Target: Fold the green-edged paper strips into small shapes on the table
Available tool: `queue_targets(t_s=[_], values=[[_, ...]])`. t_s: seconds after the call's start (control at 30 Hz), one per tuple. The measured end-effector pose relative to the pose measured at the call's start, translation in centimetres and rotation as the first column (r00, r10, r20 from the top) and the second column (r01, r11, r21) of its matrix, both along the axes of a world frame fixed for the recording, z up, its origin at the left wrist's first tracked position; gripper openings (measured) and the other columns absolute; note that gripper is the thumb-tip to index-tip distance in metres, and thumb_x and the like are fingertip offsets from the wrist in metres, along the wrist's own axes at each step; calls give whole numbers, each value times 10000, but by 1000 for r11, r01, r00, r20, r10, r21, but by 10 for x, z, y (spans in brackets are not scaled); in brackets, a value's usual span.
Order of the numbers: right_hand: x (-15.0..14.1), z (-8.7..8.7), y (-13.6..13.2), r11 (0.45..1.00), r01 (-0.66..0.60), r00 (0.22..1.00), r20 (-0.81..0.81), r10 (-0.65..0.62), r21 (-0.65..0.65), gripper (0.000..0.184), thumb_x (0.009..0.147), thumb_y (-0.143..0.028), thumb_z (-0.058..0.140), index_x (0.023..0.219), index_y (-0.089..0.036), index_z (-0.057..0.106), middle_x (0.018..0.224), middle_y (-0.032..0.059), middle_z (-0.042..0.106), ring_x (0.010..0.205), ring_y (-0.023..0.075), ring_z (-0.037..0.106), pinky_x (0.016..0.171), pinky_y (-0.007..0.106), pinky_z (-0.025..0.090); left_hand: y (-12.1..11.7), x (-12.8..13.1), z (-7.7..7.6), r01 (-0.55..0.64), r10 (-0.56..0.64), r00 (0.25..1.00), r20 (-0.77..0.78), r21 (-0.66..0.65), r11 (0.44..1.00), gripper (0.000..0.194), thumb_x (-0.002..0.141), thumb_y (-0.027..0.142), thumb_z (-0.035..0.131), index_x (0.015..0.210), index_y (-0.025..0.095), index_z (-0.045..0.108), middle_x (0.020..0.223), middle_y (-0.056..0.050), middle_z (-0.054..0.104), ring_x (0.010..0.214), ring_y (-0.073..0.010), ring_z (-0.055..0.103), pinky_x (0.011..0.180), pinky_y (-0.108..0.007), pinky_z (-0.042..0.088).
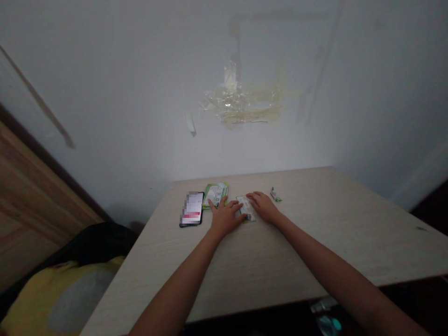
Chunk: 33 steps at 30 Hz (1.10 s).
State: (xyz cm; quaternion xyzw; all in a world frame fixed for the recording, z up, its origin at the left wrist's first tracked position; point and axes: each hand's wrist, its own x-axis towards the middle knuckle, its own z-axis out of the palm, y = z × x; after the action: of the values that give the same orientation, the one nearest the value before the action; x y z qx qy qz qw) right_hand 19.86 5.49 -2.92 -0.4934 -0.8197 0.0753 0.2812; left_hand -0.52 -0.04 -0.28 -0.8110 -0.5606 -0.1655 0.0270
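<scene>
A flat packet with printed text and a small coloured picture [249, 211] lies on the table between my two hands. My left hand [225, 218] rests with its fingers spread, some on this packet's left side and others at the lower edge of the green and white packets [216, 192]. My right hand [265, 206] is laid at the packet's right side, its fingers stretched out over the top right edge. Neither hand appears to be lifting anything. Part of the packet is hidden beneath the fingers.
A phone [192, 211] with a lit, partly blurred screen lies left of the green packets. A small green and white scrap of wrapper [275, 194] sits beyond my right hand. The pale wooden table [266, 266] meets a wall with peeling tape [241, 105]. A yellow and grey cushion-like item [66, 294] is at lower left.
</scene>
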Motion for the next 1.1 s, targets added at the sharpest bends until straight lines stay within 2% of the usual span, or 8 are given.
queue_targets(t_s=[0.1, 0.23, 0.4, 0.53, 0.87, 1.1], values=[[5, 6, -7, 996, -82, 986, -143, 85, 24, 281, 936, -252, 461, 1124, -177, 655, 1129, 95, 669, 1115, 198, 562, 1009, 358, 419, -1, -1, 1, -19, 19, 1000, -7, -14, 1000, 428, 842, 589, 494, 1237, 445, 571, 1361, 24, 565, 1388, -352, 264, 1040, -759, -106], [10, 11, -18, 981, -189, 962, -193, 194, 42, 197, 870, -203, 552, 987, -208, 709, 1015, 65, 711, 1004, 193, 619, 941, 356, 469, 0, -3, 0, -18, 18, 1000, 8, 5, 1000, 403, 847, 582, 492, 1201, 421, 599, 1332, 19, 585, 1374, -345, 291, 1034, -766, -111], [16, 14, -21, 962, -272, 941, -202, 270, 21, 159, 835, -208, 600, 914, -226, 737, 937, 55, 729, 999, 202, 634, 921, 367, 487, 0, -3, -1, 15, -15, 1000, 7, 14, 1000, 483, 802, 655, 511, 1203, 401, 601, 1362, 6, 561, 1372, -363, 292, 1032, -772, -107], [17, 18, -23, 947, -320, 924, -211, 319, 28, 142, 836, -217, 605, 877, -231, 740, 914, 43, 735, 1012, 196, 634, 934, 358, 481, 1, -3, -1, -8, 8, 1000, -15, -2, 1000, 514, 791, 677, 506, 1228, 415, 574, 1399, 13, 533, 1387, -371, 275, 1021, -786, -95], [13, 13, -15, 969, -243, 956, -156, 247, 40, 154, 866, -219, 586, 930, -240, 724, 892, 43, 737, 1153, 215, 557, 968, 388, 446, -2, -3, 4, -25, 22, 999, -49, -49, 998, 556, 789, 701, 480, 1291, 467, 521, 1430, 31, 504, 1403, -388, 241, 1043, -760, -72], [11, 13, -7, 981, -191, 968, -159, 194, 29, 151, 876, -270, 592, 937, -215, 719, 971, 62, 717, 1057, 201, 595, 955, 361, 440, -1, -4, 2, -5, 4, 1000, -27, -28, 1000, 556, 779, 714, 481, 1278, 474, 530, 1418, 46, 516, 1399, -394, 243, 1017, -782, -103]])
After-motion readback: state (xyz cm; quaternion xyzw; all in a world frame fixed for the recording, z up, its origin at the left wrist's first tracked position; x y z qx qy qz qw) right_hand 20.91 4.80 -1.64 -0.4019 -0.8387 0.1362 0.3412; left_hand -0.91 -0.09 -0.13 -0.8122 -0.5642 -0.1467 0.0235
